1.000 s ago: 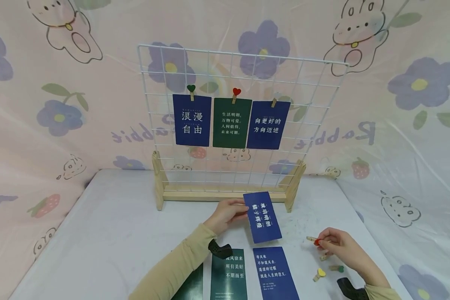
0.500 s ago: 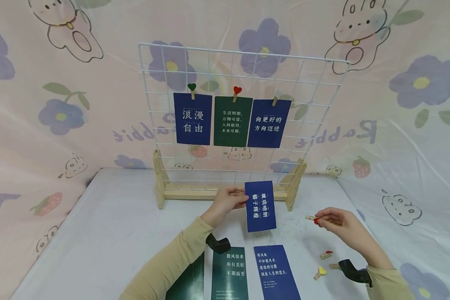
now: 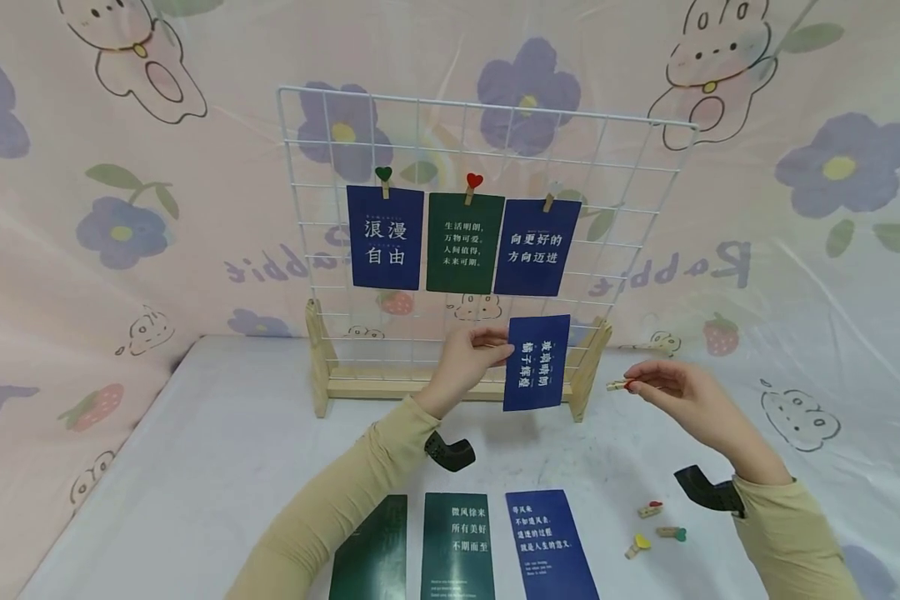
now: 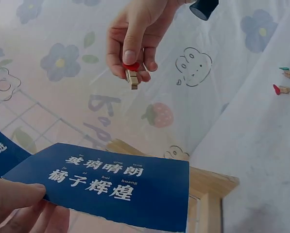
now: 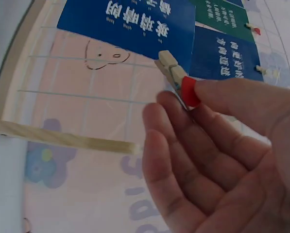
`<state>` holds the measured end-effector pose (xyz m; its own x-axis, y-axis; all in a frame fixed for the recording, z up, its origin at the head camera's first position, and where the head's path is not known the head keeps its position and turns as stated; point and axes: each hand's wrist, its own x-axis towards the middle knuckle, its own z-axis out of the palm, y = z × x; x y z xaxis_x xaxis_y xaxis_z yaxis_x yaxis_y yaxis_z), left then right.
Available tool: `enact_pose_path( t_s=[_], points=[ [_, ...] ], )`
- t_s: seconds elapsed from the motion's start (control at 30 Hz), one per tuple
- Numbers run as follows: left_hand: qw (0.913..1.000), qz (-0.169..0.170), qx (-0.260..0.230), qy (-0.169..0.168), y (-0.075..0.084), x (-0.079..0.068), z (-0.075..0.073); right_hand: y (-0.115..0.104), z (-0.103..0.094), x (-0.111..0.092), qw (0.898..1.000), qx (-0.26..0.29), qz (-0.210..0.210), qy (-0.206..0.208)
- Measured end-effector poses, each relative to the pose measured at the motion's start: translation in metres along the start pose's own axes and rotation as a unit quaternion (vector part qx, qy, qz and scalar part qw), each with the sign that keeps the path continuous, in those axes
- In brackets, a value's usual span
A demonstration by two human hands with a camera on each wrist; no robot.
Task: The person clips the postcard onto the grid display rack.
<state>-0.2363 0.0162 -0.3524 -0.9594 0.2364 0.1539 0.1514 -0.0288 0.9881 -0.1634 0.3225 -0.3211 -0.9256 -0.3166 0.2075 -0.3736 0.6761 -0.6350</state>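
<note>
My left hand [image 3: 474, 360] pinches a blue card [image 3: 537, 363] with white lettering by its left edge, thumb in front and fingers behind. In the head view the card overlaps the lower right of the white wire grid [image 3: 450, 323], below three hung cards. To its right, my right hand [image 3: 678, 398] pinches a small wooden clothespin [image 5: 170, 68] with a red heart between thumb and fingers. The clothespin's free end points toward the card. On the grid, a blue card [image 3: 386, 242], a green card [image 3: 462, 250] and another blue card [image 3: 537, 254] hang from heart clothespins.
The grid stands in a wooden base [image 3: 450, 390] on the white table [image 3: 217, 467]. Two green cards, one [image 3: 457, 567] in the middle, and a blue card [image 3: 547, 550] lie at the front. Loose clothespins [image 3: 672, 533] with red, green and yellow hearts lie at right.
Both hands have risen, the left carrying the blue card up and slightly right to the grid's lower right. The right hand has lifted the red-heart clothespin up from the table.
</note>
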Motion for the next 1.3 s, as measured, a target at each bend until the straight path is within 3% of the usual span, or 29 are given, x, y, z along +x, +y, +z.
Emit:
enact_pose_path(
  t_s=[0.17,0.4,0.63,0.8,0.93,1.13,1.3],
  points=[
    [0.9993,0.035,-0.007,0.012,0.017,0.018,0.008,-0.015,-0.008,0.016,1.000,0.006,-0.016,0.010],
    [0.9964,0.080,0.018,0.020,0.035,0.037,0.015,-0.028,-0.018,0.032,0.997,-0.002,-0.045,0.059],
    [0.9936,0.106,0.035,0.020,0.046,0.050,0.022,-0.040,-0.028,0.045,0.992,0.027,-0.018,0.119],
    [0.9916,0.124,0.032,0.019,0.052,0.059,0.025,-0.043,-0.033,0.057,0.988,0.056,-0.035,0.140],
    [0.9877,0.151,0.037,0.019,0.058,0.062,0.027,-0.045,-0.040,0.067,0.982,0.083,-0.056,0.160],
    [0.9823,0.179,0.050,0.023,0.068,0.069,0.033,-0.049,-0.049,0.080,0.976,0.106,-0.055,0.182],
    [0.9710,0.215,0.095,0.042,0.075,0.073,0.037,-0.052,-0.053,0.087,0.976,0.094,-0.052,0.190]
  ],
)
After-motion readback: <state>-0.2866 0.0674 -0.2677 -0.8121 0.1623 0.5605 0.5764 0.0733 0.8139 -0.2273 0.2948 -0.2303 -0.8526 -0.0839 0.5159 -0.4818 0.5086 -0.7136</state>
